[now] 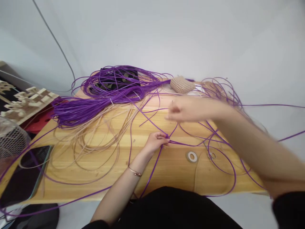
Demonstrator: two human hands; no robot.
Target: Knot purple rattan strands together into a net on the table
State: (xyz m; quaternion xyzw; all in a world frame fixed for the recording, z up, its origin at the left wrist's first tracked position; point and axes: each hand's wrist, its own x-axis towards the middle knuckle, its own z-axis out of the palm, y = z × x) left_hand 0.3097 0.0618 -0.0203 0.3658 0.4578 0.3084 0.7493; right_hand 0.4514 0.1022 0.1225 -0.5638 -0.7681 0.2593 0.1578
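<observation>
My left hand [157, 141] is closed in a pinch on a small crossing of purple cane strands [167, 136] above the middle of the wooden table. From that crossing, strands run out several ways, one toward my body and others to the right. My right hand [178, 109] is raised beyond and to the right of it, blurred by motion. Its fingers look curled together; a purple strand passes close to them, but what they hold is unclear. A small woven beige piece [182, 85] lies just behind my right hand.
A thick bundle of purple strands [95, 108] and loose beige strands [88, 143] cover the left side. Nearby are a dark tablet-like device [26, 173], a tape roll [191, 156], scissors [211, 155] and wooden pieces [30, 101]. A wall [166, 35] stands behind the table [176, 173].
</observation>
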